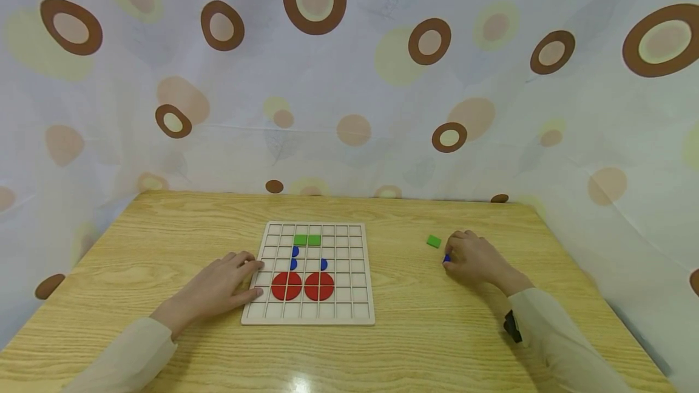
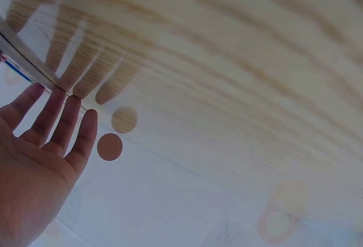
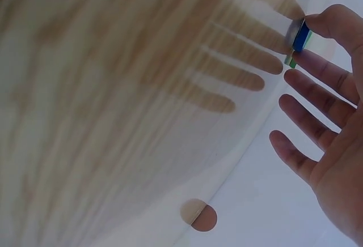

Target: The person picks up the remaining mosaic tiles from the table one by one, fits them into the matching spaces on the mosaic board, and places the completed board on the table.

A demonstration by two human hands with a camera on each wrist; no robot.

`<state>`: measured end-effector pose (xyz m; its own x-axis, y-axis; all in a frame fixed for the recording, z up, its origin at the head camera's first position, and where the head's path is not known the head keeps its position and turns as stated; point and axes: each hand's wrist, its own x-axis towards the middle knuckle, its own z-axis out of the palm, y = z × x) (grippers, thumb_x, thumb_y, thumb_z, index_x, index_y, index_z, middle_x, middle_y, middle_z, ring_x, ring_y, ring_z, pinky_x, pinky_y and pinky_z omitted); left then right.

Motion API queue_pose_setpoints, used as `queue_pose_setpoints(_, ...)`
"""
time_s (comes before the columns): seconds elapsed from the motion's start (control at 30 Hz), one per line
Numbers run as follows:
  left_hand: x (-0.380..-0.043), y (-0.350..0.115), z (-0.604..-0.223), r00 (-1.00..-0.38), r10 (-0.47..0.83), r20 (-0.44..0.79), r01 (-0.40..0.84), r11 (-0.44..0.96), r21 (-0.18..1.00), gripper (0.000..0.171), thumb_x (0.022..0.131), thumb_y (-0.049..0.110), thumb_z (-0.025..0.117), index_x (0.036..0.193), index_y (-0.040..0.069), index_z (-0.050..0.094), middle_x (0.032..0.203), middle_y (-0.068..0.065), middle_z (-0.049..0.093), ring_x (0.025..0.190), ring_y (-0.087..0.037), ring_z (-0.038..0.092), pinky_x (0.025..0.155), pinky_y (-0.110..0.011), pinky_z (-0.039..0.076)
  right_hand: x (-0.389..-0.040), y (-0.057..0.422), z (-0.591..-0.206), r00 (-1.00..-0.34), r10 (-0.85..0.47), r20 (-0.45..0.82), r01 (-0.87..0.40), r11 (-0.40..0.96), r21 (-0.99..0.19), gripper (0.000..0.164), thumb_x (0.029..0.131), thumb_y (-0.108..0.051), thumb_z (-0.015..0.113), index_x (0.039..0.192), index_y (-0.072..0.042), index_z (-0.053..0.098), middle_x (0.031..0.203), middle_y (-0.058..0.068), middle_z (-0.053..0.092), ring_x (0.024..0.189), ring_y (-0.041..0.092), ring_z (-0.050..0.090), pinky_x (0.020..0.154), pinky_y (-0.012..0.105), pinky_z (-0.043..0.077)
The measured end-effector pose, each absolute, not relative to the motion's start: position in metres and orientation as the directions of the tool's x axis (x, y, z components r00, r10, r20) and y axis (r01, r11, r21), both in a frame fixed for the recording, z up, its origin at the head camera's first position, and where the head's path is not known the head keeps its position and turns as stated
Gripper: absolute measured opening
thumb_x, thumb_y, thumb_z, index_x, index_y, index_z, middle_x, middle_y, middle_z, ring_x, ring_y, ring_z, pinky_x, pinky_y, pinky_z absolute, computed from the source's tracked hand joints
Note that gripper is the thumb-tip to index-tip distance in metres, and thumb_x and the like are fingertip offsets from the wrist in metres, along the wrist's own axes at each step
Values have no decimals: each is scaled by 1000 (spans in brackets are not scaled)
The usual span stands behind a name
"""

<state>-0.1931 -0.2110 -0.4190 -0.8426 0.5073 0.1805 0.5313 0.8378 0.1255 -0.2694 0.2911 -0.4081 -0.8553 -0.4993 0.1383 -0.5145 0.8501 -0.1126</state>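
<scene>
Board (image 1: pixel 343 265) touches left hand (image 1: pixel 218 284); right hand (image 1: pixel 476 261) pinches blue piece (image 1: pixel 446 258).

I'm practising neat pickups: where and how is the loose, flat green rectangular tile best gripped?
Probably pinch the green rectangular tile by two opposite edges, coming from above and its right. It lies flat, so its thin edges offer the hold; they look unobstructed, and the right hand, pinching a small blue piece, is just to its right.

Pale beige sleeves (image 1: pixel 128 353) are worn with a black wristpiece (image 1: pixel 511 327).
</scene>
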Motion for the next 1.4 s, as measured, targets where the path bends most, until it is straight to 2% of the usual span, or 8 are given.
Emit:
queue_pose_setpoints(0.4, -194, -211, -420, -841, 508, 186, 533, 837, 122, 49, 86, 44, 58, 122, 11, 56, 119, -5, 53, 105, -26, 54, 85, -47, 47, -271, 287, -406, -825, -533, 188, -557, 824, -107, 13, 77, -25, 71, 80, -19, 60, 97, 4, 60, 89, 27, 54, 70, 50, 46)
queue_pose_setpoints(0.73, -194, -211, -420, -839, 509, 190, 534, 837, 119, 49, 86, 44, 58, 123, 11, 56, 120, -5, 53, 106, -26, 54, 86, -46, 47, -273, 274, -401, -801, -565, 198, -592, 797, -120, 16, 77, -25, 72, 83, -16, 60, 95, 2, 60, 87, 24, 54, 70, 45, 45)
queue_pose_setpoints(1.0, -193, -211, -419, -846, 503, 178, 527, 840, 132, 49, 86, 45, 57, 123, 11, 56, 121, -6, 53, 107, -27, 53, 87, -47, 46, -273, 258, -401, -761, -613, 212, -642, 759, -112, 17, 76, -25, 72, 85, -16, 60, 94, 0, 60, 84, 20, 52, 68, 42, 45)
queue_pose_setpoints(1.2, -193, -211, -419, -848, 498, 182, 523, 842, 134, 50, 86, 45, 58, 123, 12, 56, 121, -5, 53, 109, -28, 53, 89, -48, 45, -273, 244, -400, -726, -650, 224, -681, 725, -102, 18, 76, -25, 72, 85, -15, 60, 95, 0, 60, 88, 22, 54, 69, 42, 45)
queue_pose_setpoints(1.4, -192, -211, -418, -848, 497, 182, 523, 841, 140, 49, 86, 44, 58, 123, 12, 56, 121, -6, 53, 110, -29, 53, 89, -48, 45, -272, 228, -399, -690, -687, 227, -716, 693, -81, 19, 77, -26, 71, 87, -15, 60, 95, -1, 59, 87, 18, 53, 68, 37, 44)
